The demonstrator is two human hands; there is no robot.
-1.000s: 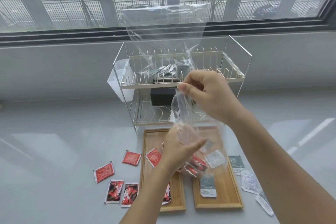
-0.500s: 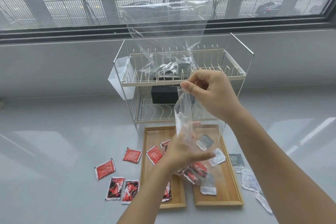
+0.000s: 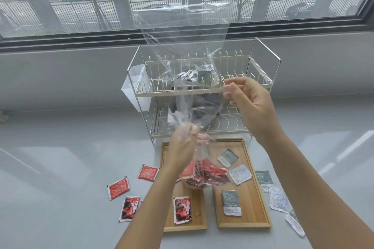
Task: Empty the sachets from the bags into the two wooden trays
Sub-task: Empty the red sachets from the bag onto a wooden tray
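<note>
My left hand (image 3: 183,147) grips a clear plastic bag (image 3: 194,111) around its middle, above the two wooden trays. My right hand (image 3: 250,105) pinches the bag's upper edge, stretching it up and to the right. A bunch of red sachets (image 3: 208,174) hangs in the bag's bottom, over the gap between the trays. The left tray (image 3: 185,226) holds a red-black sachet (image 3: 182,210). The right tray (image 3: 243,224) holds a grey-green sachet (image 3: 228,157), a white one (image 3: 240,174) and a grey one (image 3: 231,202).
A two-tier wire dish rack (image 3: 269,85) stands behind the trays, with a second clear bag of sachets (image 3: 192,75) on its upper shelf. Red sachets (image 3: 118,187) lie on the table left of the trays, pale ones (image 3: 279,202) to the right.
My right hand moved right and spread the bag's top wider. My left hand shifted up the bag. The grey-green and white sachets now lie on the right tray.
</note>
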